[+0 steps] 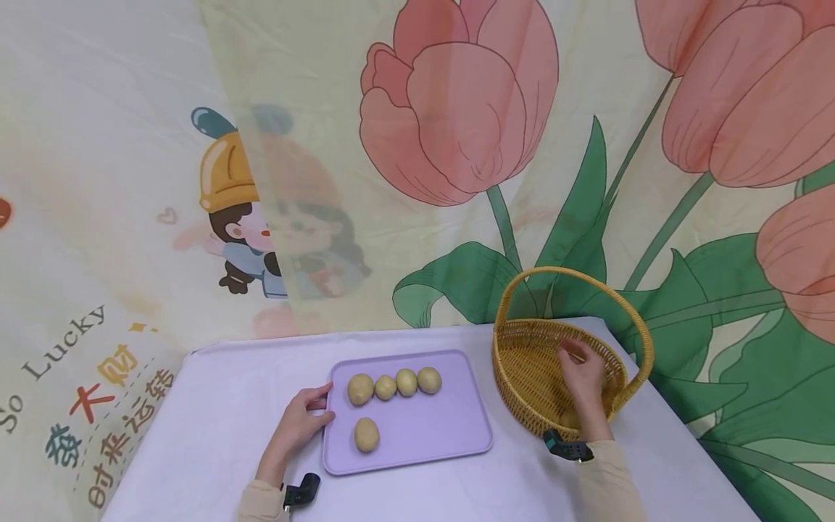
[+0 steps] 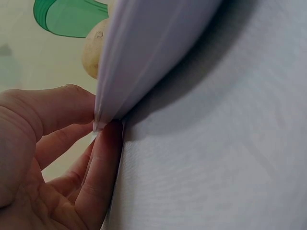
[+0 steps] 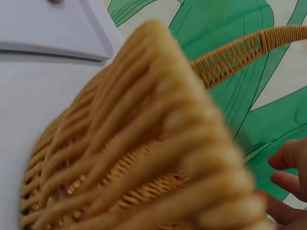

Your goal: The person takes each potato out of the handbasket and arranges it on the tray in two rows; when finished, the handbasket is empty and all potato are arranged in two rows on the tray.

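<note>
A lilac tray lies on the white-covered table and carries several small yellow potatoes, most in a row and one potato nearer me. My left hand is at the tray's left edge. In the left wrist view the left hand pinches the tray edge, thumb above and fingers below, with a potato behind it. My right hand reaches into a wicker basket. Its fingers look loosely bent, with nothing seen in them.
The basket has a tall arched handle and stands at the table's back right, close to the right edge. A flower-print cloth hangs behind the table. Bare tablecloth lies left of the tray.
</note>
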`<state>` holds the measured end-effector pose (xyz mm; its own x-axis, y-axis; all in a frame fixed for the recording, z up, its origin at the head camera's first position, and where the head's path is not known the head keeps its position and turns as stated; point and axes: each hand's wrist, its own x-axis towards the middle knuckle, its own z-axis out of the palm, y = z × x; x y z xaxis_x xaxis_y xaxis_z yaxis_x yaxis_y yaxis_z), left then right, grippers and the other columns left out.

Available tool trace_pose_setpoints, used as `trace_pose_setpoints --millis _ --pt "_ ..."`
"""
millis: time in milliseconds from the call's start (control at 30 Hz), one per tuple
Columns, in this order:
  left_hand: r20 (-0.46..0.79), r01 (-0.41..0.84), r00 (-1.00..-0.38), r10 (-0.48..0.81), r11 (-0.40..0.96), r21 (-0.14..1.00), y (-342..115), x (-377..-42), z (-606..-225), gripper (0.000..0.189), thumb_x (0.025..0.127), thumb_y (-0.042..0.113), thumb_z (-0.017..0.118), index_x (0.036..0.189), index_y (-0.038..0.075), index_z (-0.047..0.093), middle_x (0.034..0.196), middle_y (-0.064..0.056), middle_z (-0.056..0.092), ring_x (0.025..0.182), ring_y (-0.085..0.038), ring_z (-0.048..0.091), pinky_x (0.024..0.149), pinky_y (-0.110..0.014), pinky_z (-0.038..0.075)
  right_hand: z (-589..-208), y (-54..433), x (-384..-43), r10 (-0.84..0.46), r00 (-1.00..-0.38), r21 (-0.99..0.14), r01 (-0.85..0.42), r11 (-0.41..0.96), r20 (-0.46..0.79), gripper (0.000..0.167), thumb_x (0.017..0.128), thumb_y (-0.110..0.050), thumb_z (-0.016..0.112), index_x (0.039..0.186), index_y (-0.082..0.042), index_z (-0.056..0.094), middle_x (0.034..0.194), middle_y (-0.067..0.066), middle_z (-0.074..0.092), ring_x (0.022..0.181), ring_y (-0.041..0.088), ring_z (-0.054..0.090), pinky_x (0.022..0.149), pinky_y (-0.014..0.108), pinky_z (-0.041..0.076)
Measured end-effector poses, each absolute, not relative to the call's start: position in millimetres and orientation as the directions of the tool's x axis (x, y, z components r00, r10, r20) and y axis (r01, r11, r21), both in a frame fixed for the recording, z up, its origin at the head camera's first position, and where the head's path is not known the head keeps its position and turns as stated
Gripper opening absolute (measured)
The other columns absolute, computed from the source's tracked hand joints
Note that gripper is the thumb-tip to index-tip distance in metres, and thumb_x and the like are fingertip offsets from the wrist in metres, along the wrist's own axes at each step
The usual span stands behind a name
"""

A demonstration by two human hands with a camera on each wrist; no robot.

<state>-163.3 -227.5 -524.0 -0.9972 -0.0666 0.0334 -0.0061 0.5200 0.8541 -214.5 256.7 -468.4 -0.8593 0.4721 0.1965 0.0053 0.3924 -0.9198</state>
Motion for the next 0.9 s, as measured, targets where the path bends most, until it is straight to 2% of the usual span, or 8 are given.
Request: trace_pose_setpoints --millis 267,333,400,467,533,600,800,900 --pt "0.038 0.001 -0.997 -0.062 0.505 0.863 -227 -164 -524 0.057 0.076 -0.004 0.075 0.131 -0.004 0.060 0.114 -0.019 0.059 0.102 -0.032 0.064 0.084 -0.030 0.052 -474 268 -217 0.489 -0.853 -0.924 0.022 0.383 0.182 0.036 0.095 -0.006 0.055 0.127 0.012 0.056 0.125 0.031 0.056 0.115 0.044 0.056 0.065 0.003 0.036" --pt "0.041 0.004 -0.997 -0.062 0.506 0.863 -227 -164 -524 0.057 0.076 -0.004 0.075 0.131 -0.005 0.059 0.115 -0.020 0.059 0.102 -0.033 0.064 0.083 -0.029 0.052 -474 270 -217 0.492 -0.855 -0.915 0.053 0.400 0.166 0.037 0.095 -0.008 0.054 0.128 0.011 0.055 0.127 0.031 0.055 0.117 0.045 0.055 0.073 0.011 0.042" --pt "0.038 0.000 -0.997 -0.065 0.506 0.863 -228 -164 -524 0.057 0.076 -0.004 0.075 0.131 -0.004 0.060 0.115 -0.020 0.059 0.102 -0.033 0.064 0.083 -0.029 0.052 -473 271 -218 0.497 -0.855 -0.909 0.082 0.410 0.147 0.039 0.096 -0.010 0.054 0.129 0.010 0.055 0.129 0.031 0.053 0.119 0.045 0.053 0.083 0.027 0.048" --pt "0.037 0.000 -0.997 -0.064 0.507 0.862 -228 -164 -523 0.057 0.076 -0.004 0.075 0.131 -0.004 0.060 0.116 -0.020 0.059 0.103 -0.033 0.064 0.083 -0.029 0.052 -473 272 -219 0.506 -0.853 -0.903 0.111 0.414 0.127 0.040 0.095 -0.012 0.054 0.130 0.009 0.055 0.131 0.031 0.052 0.122 0.045 0.050 0.092 0.045 0.047" --pt "0.032 -0.005 -0.997 -0.065 0.507 0.862 -228 -164 -523 0.057 0.076 -0.004 0.075 0.131 -0.004 0.060 0.116 -0.020 0.059 0.103 -0.032 0.064 0.084 -0.029 0.052 -473 273 -219 0.516 -0.849 -0.901 0.133 0.412 0.111 0.041 0.095 -0.013 0.054 0.131 0.008 0.055 0.131 0.031 0.051 0.124 0.045 0.047 0.098 0.054 0.042" --pt "0.033 -0.003 -0.998 -0.061 0.508 0.861 -228 -164 -523 0.057 0.076 -0.004 0.075 0.131 -0.004 0.059 0.116 -0.020 0.059 0.103 -0.033 0.064 0.084 -0.030 0.052 -474 274 -220 0.527 -0.844 -0.896 0.150 0.417 0.104 0.043 0.094 -0.014 0.055 0.131 0.008 0.054 0.133 0.031 0.049 0.125 0.045 0.045 0.099 0.056 0.038" --pt "0.034 0.001 -0.998 -0.055 0.516 0.857 -227 -163 -522 0.058 0.077 -0.004 0.076 0.132 -0.005 0.059 0.116 -0.020 0.059 0.104 -0.034 0.063 0.086 -0.034 0.052 -475 277 -220 0.525 -0.845 -0.881 0.165 0.444 0.106 0.047 0.092 -0.014 0.056 0.134 0.007 0.052 0.132 0.031 0.047 0.112 0.040 0.045 0.087 0.049 0.037" --pt "0.037 0.001 -0.998 -0.059 0.518 0.855 -227 -163 -523 0.057 0.076 -0.004 0.075 0.131 -0.005 0.059 0.116 -0.020 0.059 0.103 -0.033 0.063 0.086 -0.035 0.052 -476 277 -220 0.512 -0.853 -0.876 0.169 0.452 0.100 0.049 0.092 -0.014 0.055 0.136 0.007 0.051 0.132 0.031 0.047 0.111 0.040 0.044 0.090 0.052 0.037"
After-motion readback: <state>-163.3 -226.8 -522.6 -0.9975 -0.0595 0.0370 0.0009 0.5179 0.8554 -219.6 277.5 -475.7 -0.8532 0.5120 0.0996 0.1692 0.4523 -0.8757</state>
